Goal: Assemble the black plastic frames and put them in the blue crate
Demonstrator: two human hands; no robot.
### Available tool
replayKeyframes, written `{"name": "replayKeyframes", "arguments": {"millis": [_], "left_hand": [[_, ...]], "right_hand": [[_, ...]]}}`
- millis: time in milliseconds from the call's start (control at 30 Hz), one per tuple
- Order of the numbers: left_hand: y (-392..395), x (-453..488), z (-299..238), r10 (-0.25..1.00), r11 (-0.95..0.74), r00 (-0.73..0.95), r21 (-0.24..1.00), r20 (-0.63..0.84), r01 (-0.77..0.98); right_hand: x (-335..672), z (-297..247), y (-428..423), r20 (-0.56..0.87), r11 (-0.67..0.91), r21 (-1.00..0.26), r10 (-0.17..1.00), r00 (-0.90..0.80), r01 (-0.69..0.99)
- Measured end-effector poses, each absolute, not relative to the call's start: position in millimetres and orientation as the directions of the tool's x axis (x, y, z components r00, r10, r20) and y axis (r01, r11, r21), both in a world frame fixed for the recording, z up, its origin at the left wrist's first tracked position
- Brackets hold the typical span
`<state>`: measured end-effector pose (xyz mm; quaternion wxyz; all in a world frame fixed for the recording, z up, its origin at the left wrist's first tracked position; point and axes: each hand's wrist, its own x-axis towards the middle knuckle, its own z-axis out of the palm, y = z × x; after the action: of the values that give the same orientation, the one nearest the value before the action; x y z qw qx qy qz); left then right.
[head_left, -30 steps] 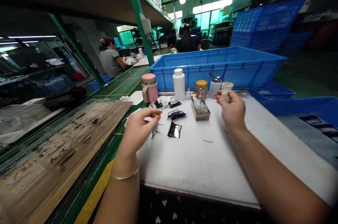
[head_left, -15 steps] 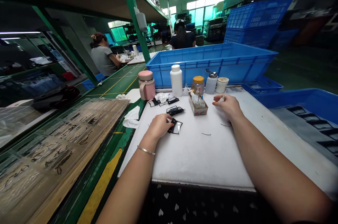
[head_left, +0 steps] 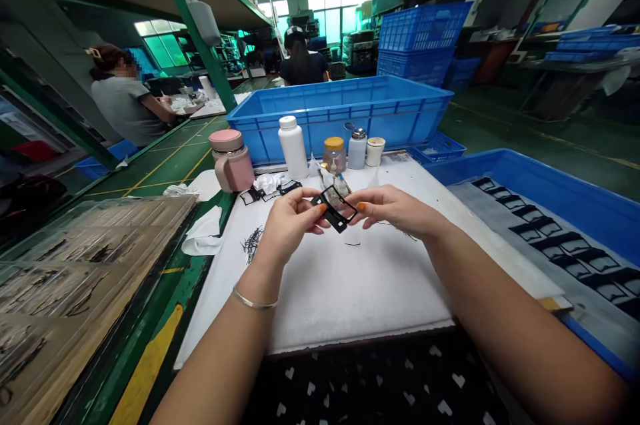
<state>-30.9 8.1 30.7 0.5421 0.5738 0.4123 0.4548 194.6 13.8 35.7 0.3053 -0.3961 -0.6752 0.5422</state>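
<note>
My left hand (head_left: 293,225) and my right hand (head_left: 395,208) meet above the white padded mat (head_left: 320,298), pinching a black rectangular frame (head_left: 334,207) between their fingertips. A small bunch of thin black wires (head_left: 252,243) lies on the mat to the left of my left hand. Further black parts (head_left: 265,193) sit beside crumpled white tissue (head_left: 270,182) behind that hand. Just behind the held frame stands a small box of bottles (head_left: 333,183), partly hidden by my fingers.
A row of jars and bottles, including a pink jar (head_left: 231,161), stands before a large blue crate (head_left: 340,115). A blue bin (head_left: 550,238) on the right holds rows of black frames on grey cloth. A clear tray (head_left: 90,265) lies left, beyond which a co-worker (head_left: 125,108) sits.
The black frame has been lifted off the mat and is now held by both hands, which have come together. The view has swung left and slightly upward.
</note>
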Motion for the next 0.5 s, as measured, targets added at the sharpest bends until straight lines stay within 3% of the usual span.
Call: {"name": "replayKeyframes", "arguments": {"millis": [67, 300, 400, 500], "left_hand": [[15, -18, 28, 0.973, -0.063, 0.219, 0.996, 0.077, -0.068], [28, -2, 12, 0.99, -0.073, 0.112, 0.986, 0.09, -0.151], [28, -2, 1, 0.987, -0.059, 0.14, 0.99, 0.077, -0.127], [27, -3, -8, 0.971, -0.006, 0.238, 1.0, 0.009, -0.013]], "right_hand": [[195, 37, 11, -0.03, 0.064, -0.986, 0.842, -0.538, 0.156], [204, 24, 27, 0.093, 0.128, -0.989, 0.929, -0.359, 0.074], [207, 14, 30, 0.154, 0.17, -0.984, 0.962, -0.224, 0.052], [212, 9, 31, 0.094, 0.112, -0.988, 0.982, -0.164, 0.103]]}}
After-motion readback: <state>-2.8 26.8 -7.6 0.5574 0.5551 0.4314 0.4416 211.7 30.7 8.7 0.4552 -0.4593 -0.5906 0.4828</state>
